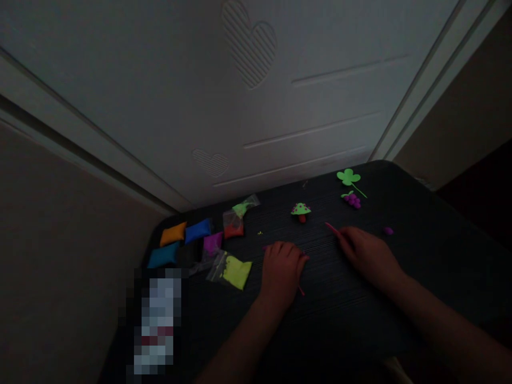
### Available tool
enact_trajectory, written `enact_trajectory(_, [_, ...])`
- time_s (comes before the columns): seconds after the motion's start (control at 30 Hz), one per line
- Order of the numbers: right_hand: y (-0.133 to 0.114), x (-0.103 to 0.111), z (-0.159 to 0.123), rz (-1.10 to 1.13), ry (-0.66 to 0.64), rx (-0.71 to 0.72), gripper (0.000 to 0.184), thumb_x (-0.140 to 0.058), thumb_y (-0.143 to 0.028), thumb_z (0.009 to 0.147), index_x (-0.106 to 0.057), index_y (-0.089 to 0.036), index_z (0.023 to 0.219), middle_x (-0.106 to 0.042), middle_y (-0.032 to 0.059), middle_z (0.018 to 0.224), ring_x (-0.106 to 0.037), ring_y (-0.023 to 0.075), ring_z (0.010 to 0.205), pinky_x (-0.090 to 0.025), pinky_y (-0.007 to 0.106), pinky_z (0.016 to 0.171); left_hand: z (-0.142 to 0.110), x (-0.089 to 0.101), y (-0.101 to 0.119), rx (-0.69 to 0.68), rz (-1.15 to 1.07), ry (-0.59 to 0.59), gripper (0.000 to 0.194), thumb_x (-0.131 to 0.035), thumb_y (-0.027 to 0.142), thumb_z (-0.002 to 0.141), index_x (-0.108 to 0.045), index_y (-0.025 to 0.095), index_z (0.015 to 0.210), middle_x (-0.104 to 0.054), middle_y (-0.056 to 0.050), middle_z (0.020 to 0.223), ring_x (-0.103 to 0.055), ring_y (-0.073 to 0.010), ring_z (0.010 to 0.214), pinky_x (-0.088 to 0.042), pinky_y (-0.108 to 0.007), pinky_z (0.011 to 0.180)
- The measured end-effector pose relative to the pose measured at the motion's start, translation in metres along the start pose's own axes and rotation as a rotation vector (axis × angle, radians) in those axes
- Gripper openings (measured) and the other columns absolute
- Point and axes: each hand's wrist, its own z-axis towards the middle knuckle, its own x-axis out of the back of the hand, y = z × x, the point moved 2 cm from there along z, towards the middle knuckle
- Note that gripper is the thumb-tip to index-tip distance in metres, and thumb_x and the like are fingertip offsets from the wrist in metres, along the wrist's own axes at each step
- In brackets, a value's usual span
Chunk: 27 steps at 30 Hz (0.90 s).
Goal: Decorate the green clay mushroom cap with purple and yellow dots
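Note:
Fingers bent together on the dark table, my left hand (282,272) is closed over a thin purple clay strip, whose ends peek out on both sides. A thin pink stick end (302,290) pokes out below that hand; the rest of it is hidden. To the right, my right hand (370,258) pinches a slim pink modelling tool (332,229) that points up and left. Between and beyond the hands stands a clay mushroom (301,211) with a green dotted cap and red stem. A small purple clay lump (388,231) lies right of my right hand.
At the back right lie a green clay clover (349,177) and purple clay grapes (352,200). Bags of coloured clay, such as yellow (237,272), blue (198,231) and orange (173,233), cover the left side. A white door (320,96) rises behind the table.

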Motion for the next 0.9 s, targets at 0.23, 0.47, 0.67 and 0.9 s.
enact_trajectory(0.23, [-0.035, -0.006, -0.010, 0.131, -0.106, 0.180, 0.024, -0.038, -0.027, 0.087, -0.055, -0.021, 0.102, -0.067, 0.0024, 0.086, -0.063, 0.0146, 0.073, -0.047, 0.027, 0.066, -0.010, 0.006, -0.002, -0.009, -0.007, 0.010, 0.019, -0.047, 0.031, 0.083, -0.060, 0.019, 0.090, -0.062, -0.005, 0.092, -0.049, -0.0209, 0.090, -0.034, -0.040, 0.082])
enact_trajectory(0.47, [-0.027, -0.006, 0.001, 0.126, -0.177, 0.383, 0.027, -0.041, -0.023, 0.086, -0.057, -0.023, 0.107, -0.063, 0.0037, 0.088, -0.058, 0.0145, 0.078, -0.044, 0.028, 0.070, -0.013, 0.011, -0.009, -0.001, -0.023, 0.076, 0.017, -0.045, 0.022, 0.084, -0.061, 0.020, 0.088, -0.062, -0.004, 0.089, -0.048, -0.0195, 0.089, -0.035, -0.038, 0.081])
enact_trajectory(0.67, [-0.023, -0.007, 0.015, 0.088, -0.136, 0.492, 0.024, -0.045, -0.025, 0.085, -0.059, -0.027, 0.104, -0.062, 0.0022, 0.089, -0.052, 0.0178, 0.083, -0.033, 0.037, 0.077, -0.013, 0.010, -0.012, 0.013, -0.048, 0.142, 0.017, -0.048, 0.026, 0.083, -0.063, 0.021, 0.090, -0.062, -0.003, 0.086, -0.047, -0.0188, 0.088, -0.035, -0.037, 0.081])
enact_trajectory(0.9, [-0.023, -0.007, 0.015, 0.067, -0.121, 0.501, 0.023, -0.046, -0.025, 0.085, -0.059, -0.027, 0.103, -0.062, 0.0018, 0.087, -0.050, 0.0173, 0.081, -0.028, 0.038, 0.076, -0.012, 0.008, -0.012, 0.015, -0.097, 0.120, 0.015, -0.049, 0.026, 0.083, -0.063, 0.023, 0.088, -0.062, 0.000, 0.084, -0.046, -0.0171, 0.089, -0.034, -0.035, 0.082])
